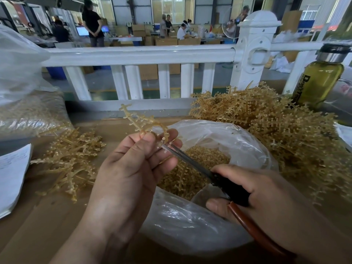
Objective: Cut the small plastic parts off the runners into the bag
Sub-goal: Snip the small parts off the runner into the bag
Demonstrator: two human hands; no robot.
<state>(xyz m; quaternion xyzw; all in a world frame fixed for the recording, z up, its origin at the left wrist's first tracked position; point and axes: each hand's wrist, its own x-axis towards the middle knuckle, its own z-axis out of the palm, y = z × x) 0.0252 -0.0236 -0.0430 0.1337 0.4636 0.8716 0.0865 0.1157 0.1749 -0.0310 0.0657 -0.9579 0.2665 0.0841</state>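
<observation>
The left hand (133,168) holds a translucent amber runner (142,121) above the open mouth of a clear plastic bag (190,225), its thumb and fingers pinched around the runner's lower stem. The runner stands up out of the fist, its side branches tipped with small parts, and one curved branch bends over toward the fingertips. The right hand (266,195) is closed around the handles of a pair of scissors (215,176), one handle black, the other reddish brown. The blades reach up and left across the bag, and their tips meet the runner just beside the left hand's fingertips; whether the blades are slightly parted or fully closed cannot be told.

Inside the bag lies a heap of cut parts (190,172), the same amber colour, directly under the scissors. To the right of the bag, a large tangled pile of runners (276,130) rises from the brown table (47,225). A smaller pile of runners (70,161) lies to the left of the left hand. At the far left edge are some white papers (11,178), and behind them a big clear sack (28,111) filled with amber pieces. A bottle of yellow-green liquid (322,77) with a dark cap stands at the far right, behind the large pile. A white railing (152,54) runs along the back of the table.
</observation>
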